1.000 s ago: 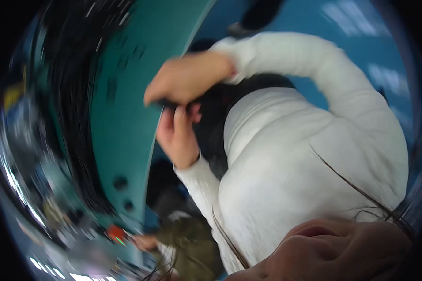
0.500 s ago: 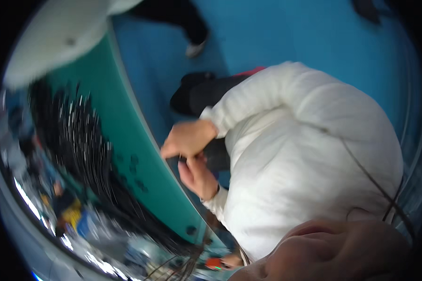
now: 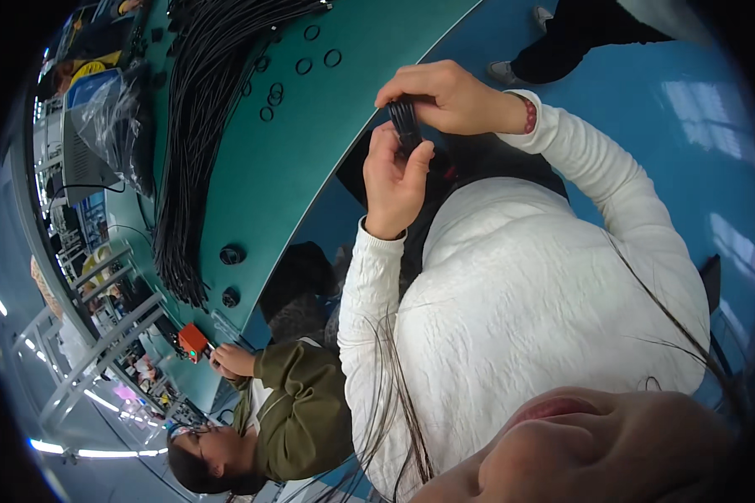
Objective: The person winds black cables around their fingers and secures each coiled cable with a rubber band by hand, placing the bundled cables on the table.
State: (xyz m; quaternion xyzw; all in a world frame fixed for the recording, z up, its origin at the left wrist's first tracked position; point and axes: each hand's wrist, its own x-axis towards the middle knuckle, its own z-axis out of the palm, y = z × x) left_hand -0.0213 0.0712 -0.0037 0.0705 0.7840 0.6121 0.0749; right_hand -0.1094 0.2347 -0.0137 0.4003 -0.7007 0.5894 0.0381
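One green workbench (image 3: 268, 180) forms the main work surface, extending from 12 o'clock round to 8 o'clock. A loose hank of long black cables (image 3: 195, 142) lies lengthwise along it at 10 o'clock. At 7 o'clock, a co-worker in an olive jacket (image 3: 306, 411) has both hands near the bench edge.

Right hand (image 3: 457, 101), 12 o'clock: fingers curled over the upper end of a compact black cable bundle (image 3: 404, 126), gripping it. Left hand (image 3: 397, 184), also 12 o'clock and lower: thumb and fingers pinch the lower end of the same bundle. The bundle is held between both hands, just outside the bench edge as viewed. Whether any fastener encloses it cannot be told, as the fingers cover part of it.

An orange box (image 3: 192, 342) with a green light stands at 8 o'clock, near the co-worker's hands. Two black rolls (image 3: 232, 254) sit at 9 o'clock, apart from each other. Several thin black rings (image 3: 333, 58) lie scattered at 11 o'clock.

Status, judged from the layout: gathering of the held bundle appears well advanced; the cables on the bench are still unbundled.
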